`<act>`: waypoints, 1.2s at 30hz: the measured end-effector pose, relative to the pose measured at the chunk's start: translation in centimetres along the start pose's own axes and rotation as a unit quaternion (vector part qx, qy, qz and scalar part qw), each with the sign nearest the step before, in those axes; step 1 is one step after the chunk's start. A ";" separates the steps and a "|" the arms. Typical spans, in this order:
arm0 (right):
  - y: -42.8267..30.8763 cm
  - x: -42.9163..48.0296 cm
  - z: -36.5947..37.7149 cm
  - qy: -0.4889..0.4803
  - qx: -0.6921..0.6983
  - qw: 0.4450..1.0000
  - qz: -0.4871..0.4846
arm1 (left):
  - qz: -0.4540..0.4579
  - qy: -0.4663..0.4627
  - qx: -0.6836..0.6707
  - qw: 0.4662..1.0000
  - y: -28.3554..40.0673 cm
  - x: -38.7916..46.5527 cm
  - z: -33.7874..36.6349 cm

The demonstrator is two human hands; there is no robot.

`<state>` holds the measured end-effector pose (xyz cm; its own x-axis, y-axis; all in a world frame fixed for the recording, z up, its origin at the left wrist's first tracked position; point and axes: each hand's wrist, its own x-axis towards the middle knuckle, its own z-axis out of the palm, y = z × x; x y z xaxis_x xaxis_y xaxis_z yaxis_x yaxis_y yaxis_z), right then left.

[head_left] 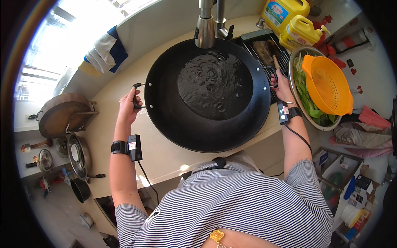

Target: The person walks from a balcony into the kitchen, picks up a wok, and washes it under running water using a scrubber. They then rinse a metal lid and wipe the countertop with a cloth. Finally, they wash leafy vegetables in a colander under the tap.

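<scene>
A large black wok (198, 133) lies in front of me beneath a metal pull-down faucet (204, 32). Rippling water (214, 86) covers part of its inside. At the wok's left side, my left hand (127, 104) is closed around a black loop handle (136, 96). My right hand (281, 83) grips the opposite handle (274, 76), close to a steel basin (332, 125) of leafy green vegetables (305, 96). An orange plastic colander (332, 86) rests on top of that basin. Whether the wok's underside touches anything is hidden.
Behind my right hand are a black drying rack (248, 46) holding brushes and two yellow detergent jugs (285, 15) (300, 32). Cloths (107, 51) hang over the window ledge. A round board (66, 116) and steel basin (79, 156) stand at left.
</scene>
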<state>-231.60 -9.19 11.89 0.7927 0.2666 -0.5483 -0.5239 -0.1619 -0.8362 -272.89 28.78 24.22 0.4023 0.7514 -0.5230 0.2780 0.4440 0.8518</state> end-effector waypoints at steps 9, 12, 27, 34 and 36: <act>-0.2 -1.5 1.9 0.025 0.176 0.983 -0.050 | 0.098 0.046 -0.049 0.993 -1.2 0.7 1.3; -0.3 -2.6 2.2 0.032 0.180 0.981 -0.060 | 0.106 0.048 -0.053 0.992 -1.1 0.8 0.5; -5.4 -10.1 5.8 -0.043 0.149 0.982 -0.108 | 0.159 0.094 -0.112 0.976 0.6 -5.9 -6.1; -6.0 -12.2 9.3 -0.174 0.115 0.972 -0.105 | 0.159 0.204 -0.161 0.953 -5.1 -15.8 -10.2; -5.8 -13.1 10.7 -0.219 0.098 0.965 -0.106 | 0.164 0.238 -0.173 0.941 -7.6 -19.1 -11.4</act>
<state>-242.28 -1.54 24.05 0.7033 0.6567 -0.2722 -0.4478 0.1118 -0.8871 -292.58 16.63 28.10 -0.0433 0.9729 -0.2271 -0.1263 0.2202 0.9672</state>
